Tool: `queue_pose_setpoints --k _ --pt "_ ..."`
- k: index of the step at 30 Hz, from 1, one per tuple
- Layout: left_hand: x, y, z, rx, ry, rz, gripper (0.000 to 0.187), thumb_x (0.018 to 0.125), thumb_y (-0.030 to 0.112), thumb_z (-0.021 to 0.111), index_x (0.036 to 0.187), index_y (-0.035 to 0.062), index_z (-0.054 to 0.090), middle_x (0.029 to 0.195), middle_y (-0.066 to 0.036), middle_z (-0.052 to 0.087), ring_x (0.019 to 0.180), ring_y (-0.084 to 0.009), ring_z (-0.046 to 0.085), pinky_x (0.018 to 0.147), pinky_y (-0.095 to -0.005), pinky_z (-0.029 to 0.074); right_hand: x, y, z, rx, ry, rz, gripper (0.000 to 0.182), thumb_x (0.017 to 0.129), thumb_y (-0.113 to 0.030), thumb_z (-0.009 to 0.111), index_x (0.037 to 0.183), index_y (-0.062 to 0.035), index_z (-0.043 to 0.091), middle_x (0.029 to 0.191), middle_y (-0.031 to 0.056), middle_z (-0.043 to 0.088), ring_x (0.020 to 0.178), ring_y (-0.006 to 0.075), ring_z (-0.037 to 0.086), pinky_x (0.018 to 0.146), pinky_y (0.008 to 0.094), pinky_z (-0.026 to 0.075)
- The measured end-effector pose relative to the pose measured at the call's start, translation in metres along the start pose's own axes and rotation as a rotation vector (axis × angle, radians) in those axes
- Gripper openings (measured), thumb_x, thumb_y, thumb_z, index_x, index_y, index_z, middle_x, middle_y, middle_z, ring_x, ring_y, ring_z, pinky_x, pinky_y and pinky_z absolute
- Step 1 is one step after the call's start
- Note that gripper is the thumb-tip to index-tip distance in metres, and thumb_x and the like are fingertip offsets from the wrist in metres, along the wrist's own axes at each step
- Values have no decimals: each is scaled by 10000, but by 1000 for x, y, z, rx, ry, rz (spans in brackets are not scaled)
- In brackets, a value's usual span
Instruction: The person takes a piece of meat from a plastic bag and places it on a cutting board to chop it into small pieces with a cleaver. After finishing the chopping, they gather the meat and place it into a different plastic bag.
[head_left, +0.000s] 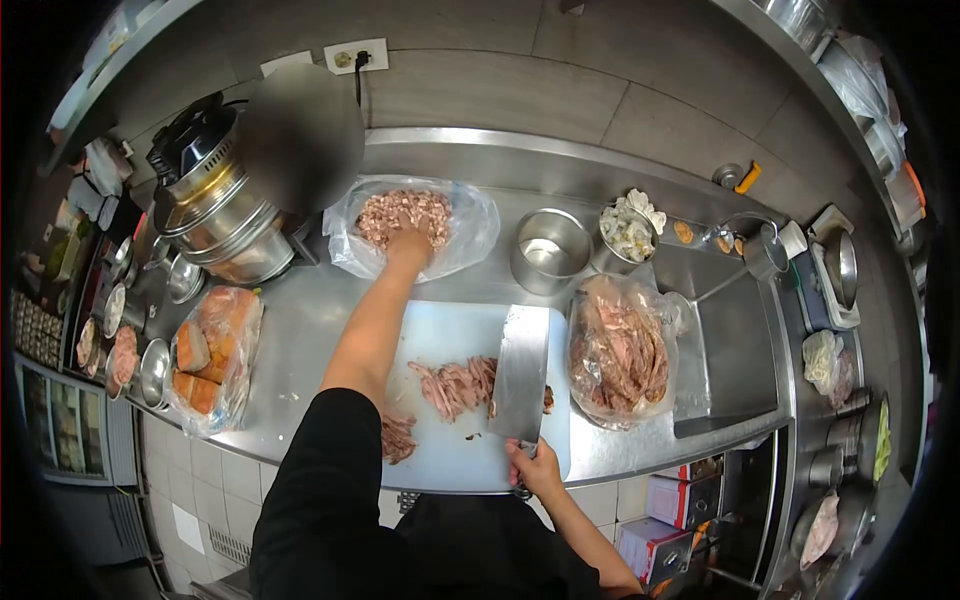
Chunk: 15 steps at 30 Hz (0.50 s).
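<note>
My left hand (408,246) reaches into a clear plastic bag (472,222) and rests on the heap of small diced meat (385,215) there. Its fingers look apart, with their tips partly lost among the pieces. In my right hand (537,468) is the handle of a cleaver (520,365), its broad blade lying over the right part of a pale blue cutting board (440,335). Strips of sliced meat (455,390) lie left of the blade, and another pile of slices (397,438) is close to my left sleeve. The blade covers part of the meat.
Right of the board is a bag of large meat pieces (620,350). Behind stand an empty steel pot (551,252) and a container of pale chunks (629,235). A sink (735,350) is at right. On the left lie bagged orange-skinned meat slabs (215,350) and a steel machine (225,225).
</note>
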<state>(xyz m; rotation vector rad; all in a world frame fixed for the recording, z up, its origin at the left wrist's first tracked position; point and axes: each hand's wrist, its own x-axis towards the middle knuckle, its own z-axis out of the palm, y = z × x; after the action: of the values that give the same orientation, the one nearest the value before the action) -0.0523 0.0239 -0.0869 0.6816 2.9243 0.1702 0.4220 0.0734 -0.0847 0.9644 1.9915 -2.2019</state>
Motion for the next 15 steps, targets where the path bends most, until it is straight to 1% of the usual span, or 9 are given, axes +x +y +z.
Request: queue_pose_setpoints --k 2,3,6,7,10,11,13,14,15 --pt "16 10 1 45 42 -75 625 956 256 536 1543 277 321 1604 -242 180 1259 -488 498 1028 -470 478 -2 -2 1 49 -2 -3 241 948 -243 667 1036 -26 610 579 20 565 448 119 539 431 279 403" --pt "25 9 5 76 27 -69 691 948 324 558 1567 295 251 1627 -218 126 1276 -498 478 1034 -475 472 -1 -2 1 50 5 7 241 948 -243 667 1036 -26 610 579 20 565 448 119 539 431 279 403" --pt "16 14 -6 56 -41 -64 754 926 390 592 1576 313 218 1635 -213 96 1279 -510 475 1033 -475 469 -5 -1 -1 -33 6 22 240 947 -253 670 1033 -36 613 574 15 566 448 113 540 430 277 400" --pt "16 10 -5 65 -40 -31 800 907 437 612 1580 343 189 1643 -209 56 1286 -498 484 1028 -477 469 -4 -3 0 -23 8 27 241 947 -256 670 1032 -39 613 571 13 563 448 111 541 430 276 399" --pt "-7 -2 -24 225 -161 -21 828 895 488 613 1582 360 168 1645 -207 61 1287 -453 509 1009 -469 478 -3 -6 1 -7 7 31 242 946 -260 673 1030 -41 613 569 10 558 447 109 540 428 274 398" --pt "-19 -9 -28 230 -157 -22 828 895 488 613 1582 360 168 1645 -207 61 1287 -453 509 1009 -469 478 -3 -6 1 -7 11 37 243 945 -261 676 1028 -41 613 569 11 557 446 109 537 427 274 397" --pt "-35 -34 -34 241 -147 90 735 885 486 618 1539 323 327 1642 -197 114 1250 -408 558 988 -456 493 -2 -3 0 22 6 24 252 943 -240 681 1044 -24 600 578 28 563 438 129 539 420 278 398" --pt "-37 -43 -37 243 -143 89 735 885 486 618 1539 323 327 1642 -197 114 1250 -408 558 988 -456 493 -1 -2 0 46 1 17 264 940 -219 685 1060 -6 587 586 44 570 429 149 542 413 283 399" --pt "-39 -53 -39 183 -85 133 645 895 459 610 1488 294 414 1613 -196 207 1225 -394 579 994 -455 487 -1 -1 1 47 -3 13 264 940 -219 685 1060 -6 587 586 44 570 429 149 542 413 283 399"
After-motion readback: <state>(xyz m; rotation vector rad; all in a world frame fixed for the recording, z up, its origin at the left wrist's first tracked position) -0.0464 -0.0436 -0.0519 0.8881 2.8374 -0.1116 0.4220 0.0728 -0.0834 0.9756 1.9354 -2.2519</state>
